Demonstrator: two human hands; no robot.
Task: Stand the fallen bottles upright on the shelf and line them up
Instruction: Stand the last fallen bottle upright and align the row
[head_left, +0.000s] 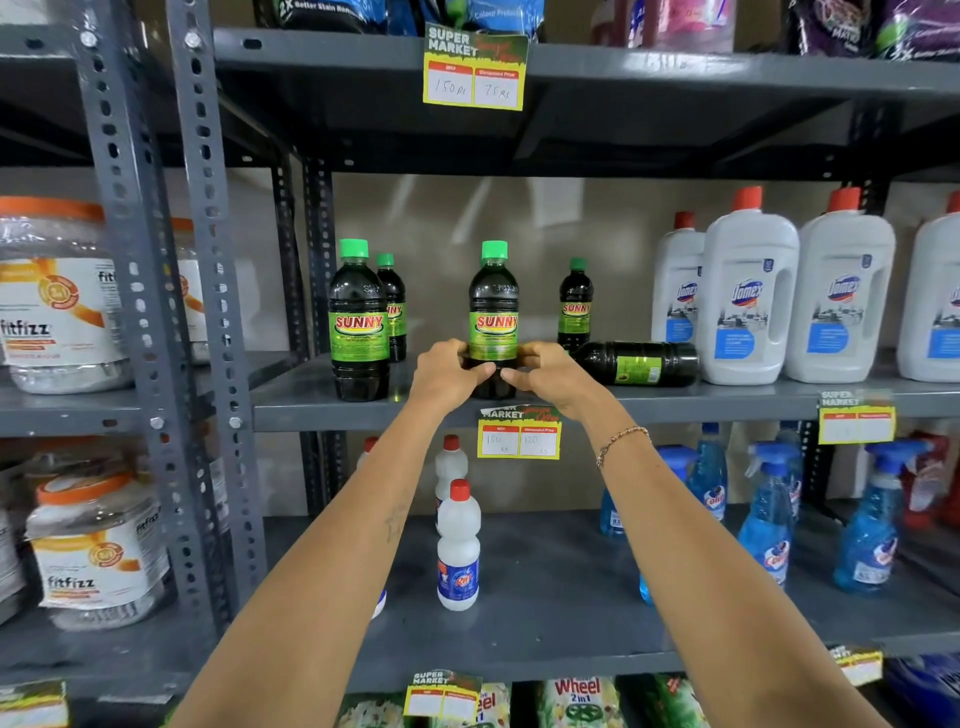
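Note:
On the grey middle shelf (322, 400) stand dark Sunny bottles with green caps. Both hands wrap the base of the upright centre bottle (493, 312) near the front edge: my left hand (447, 371) on its left side, my right hand (545, 374) on its right. Another upright bottle (359, 322) stands to the left at the front, with a smaller-looking one (393, 306) behind it. A further bottle (575, 306) stands at the back right. One bottle (639, 362) lies on its side just right of my right hand, its neck hidden behind that hand.
White Domex jugs (748, 296) with red caps fill the right of the same shelf. Yellow price tags (518, 434) hang on the shelf edges. Below stand white bottles (458, 545) and blue spray bottles (769, 514). Fitfizz jars (57, 296) occupy the left rack behind perforated uprights (205, 260).

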